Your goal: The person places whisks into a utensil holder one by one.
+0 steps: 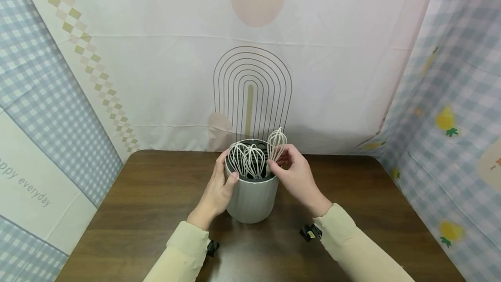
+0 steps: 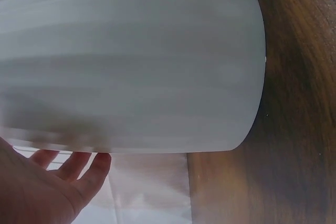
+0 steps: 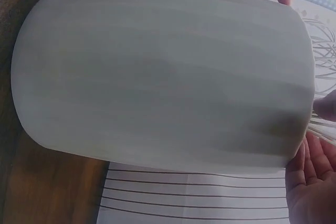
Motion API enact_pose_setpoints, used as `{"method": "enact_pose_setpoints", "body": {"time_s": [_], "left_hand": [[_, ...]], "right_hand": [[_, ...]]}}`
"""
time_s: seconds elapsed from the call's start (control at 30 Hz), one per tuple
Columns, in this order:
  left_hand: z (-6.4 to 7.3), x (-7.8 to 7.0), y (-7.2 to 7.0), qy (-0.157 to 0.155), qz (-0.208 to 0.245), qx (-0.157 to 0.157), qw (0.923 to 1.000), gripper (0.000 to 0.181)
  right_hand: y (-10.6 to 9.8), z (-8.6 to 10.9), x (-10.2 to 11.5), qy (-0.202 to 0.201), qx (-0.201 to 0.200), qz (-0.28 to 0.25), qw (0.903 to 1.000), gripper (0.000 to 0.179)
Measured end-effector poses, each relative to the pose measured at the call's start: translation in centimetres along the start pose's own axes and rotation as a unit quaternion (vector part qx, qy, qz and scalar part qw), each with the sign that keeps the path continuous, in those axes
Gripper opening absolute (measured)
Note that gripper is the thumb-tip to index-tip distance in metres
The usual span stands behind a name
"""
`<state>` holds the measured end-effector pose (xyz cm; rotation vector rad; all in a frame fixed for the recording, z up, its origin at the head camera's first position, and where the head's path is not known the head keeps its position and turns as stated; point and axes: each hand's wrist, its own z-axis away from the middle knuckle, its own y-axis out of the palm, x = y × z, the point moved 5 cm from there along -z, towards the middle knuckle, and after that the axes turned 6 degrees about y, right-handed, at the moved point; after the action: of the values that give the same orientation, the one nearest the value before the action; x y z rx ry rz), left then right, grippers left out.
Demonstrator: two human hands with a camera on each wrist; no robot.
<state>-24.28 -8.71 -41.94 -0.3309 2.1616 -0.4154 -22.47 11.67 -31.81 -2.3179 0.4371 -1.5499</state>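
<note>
A light grey ribbed utensil holder [image 1: 250, 201] stands upright on the table, its round top fitted with a black slotted insert. Two white wire whisks [image 1: 256, 160] stand in its left and front part, heads up. My left hand [image 1: 214, 188] holds the holder's left side, thumb at the front rim; in the left wrist view its fingers [image 2: 97, 174] lie along the wall. At the right rim my right hand [image 1: 299, 179] pinches a third whisk [image 1: 276, 142] below its wire head. The lower end of that whisk is hidden behind the fingers and rim.
Dark brown wooden table [image 1: 156, 195] extends on both sides of the holder. Just behind it hangs a white printed cloth [image 1: 176, 90], with blue checked cloths [image 1: 450, 77] at the sides. Small black devices [image 1: 311, 232] sit at both wrists.
</note>
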Motion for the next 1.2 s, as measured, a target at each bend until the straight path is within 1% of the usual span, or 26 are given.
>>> {"method": "enact_pose_setpoints", "body": {"time_s": [0.1, 0.23, 0.3, 0.43, 0.47, 0.57, 0.67, 0.73, 0.8, 0.87, 0.93, 0.97, 1.0, 1.07, 1.13, 1.17, 1.2], "left_hand": [[0.1, 0.0, -0.1, -0.001, -0.002, -0.002, 1.0000, 0.066], [0.2, 0.0, -0.2, 0.000, -0.002, -0.003, 1.0000, 0.066], [0.2, 0.1, -0.2, 0.000, -0.003, -0.004, 1.0000, 0.066], [0.3, 0.1, 0.0, 0.002, -0.003, -0.002, 1.0000, 0.065], [0.2, 0.0, 0.0, 0.003, -0.003, 0.000, 1.0000, 0.065], [0.2, -0.1, 0.2, 0.008, -0.001, 0.006, 0.9999, 0.066], [0.1, -0.1, 0.2, 0.003, -0.005, 0.014, 0.9999, 0.067], [0.2, -0.1, 0.1, -0.003, -0.011, 0.019, 0.9998, 0.067], [0.4, 0.0, 0.0, -0.013, -0.020, 0.025, 0.9994, 0.067], [0.6, 0.1, -0.2, -0.022, -0.032, 0.032, 0.9987, 0.067], [0.8, 0.1, -0.5, -0.029, -0.047, 0.038, 0.9978, 0.067], [0.9, 0.0, -0.6, -0.030, -0.057, 0.041, 0.9971, 0.067], [1.1, 0.0, -0.7, -0.031, -0.069, 0.044, 0.9962, 0.067], [1.4, 0.0, -1.0, -0.033, -0.099, 0.051, 0.9932, 0.068], [2.0, 0.0, -1.4, -0.036, -0.131, 0.060, 0.9889, 0.069], [2.3, 0.1, -1.5, -0.038, -0.147, 0.065, 0.9863, 0.069], [2.6, 0.2, -1.6, -0.038, -0.162, 0.069, 0.9836, 0.070]], "right_hand": [[0.1, 0.1, 0.3, 0.001, 0.005, 0.007, 1.0000, 0.029], [0.1, 0.2, 0.1, 0.002, 0.013, 0.002, 0.9999, 0.036], [0.0, 0.2, 0.1, -0.011, 0.017, -0.006, 0.9998, 0.042], [-0.2, 0.4, 0.1, -0.049, 0.019, -0.018, 0.9985, 0.054], [-0.4, 0.4, 0.1, -0.060, 0.018, -0.020, 0.9978, 0.055], [-0.7, 0.4, -1.1, -0.086, 0.011, -0.021, 0.9960, 0.053], [-1.2, 0.4, -2.7, -0.099, 0.004, -0.005, 0.9951, 0.050], [-1.6, 0.4, -3.8, -0.095, 0.001, 0.014, 0.9953, 0.050], [-1.9, 0.7, -4.5, -0.089, 0.000, 0.047, 0.9949, 0.051], [-2.2, 1.0, -5.1, -0.088, 0.001, 0.096, 0.9914, 0.055], [-2.2, 1.4, -5.6, -0.094, 0.000, 0.162, 0.9823, 0.062], [-2.2, 1.6, -5.9, -0.100, -0.003, 0.199, 0.9749, 0.066], [-2.2, 1.8, -6.2, -0.108, -0.005, 0.238, 0.9651, 0.071], [-2.0, 2.2, -6.9, -0.128, -0.012, 0.309, 0.9424, 0.078], [-1.9, 2.6, -7.6, -0.144, -0.018, 0.361, 0.9212, 0.082], [-1.8, 2.8, -7.9, -0.149, -0.022, 0.382, 0.9117, 0.084], [-1.7, 2.9, -8.2, -0.152, -0.023, 0.398, 0.9045, 0.085]]}}
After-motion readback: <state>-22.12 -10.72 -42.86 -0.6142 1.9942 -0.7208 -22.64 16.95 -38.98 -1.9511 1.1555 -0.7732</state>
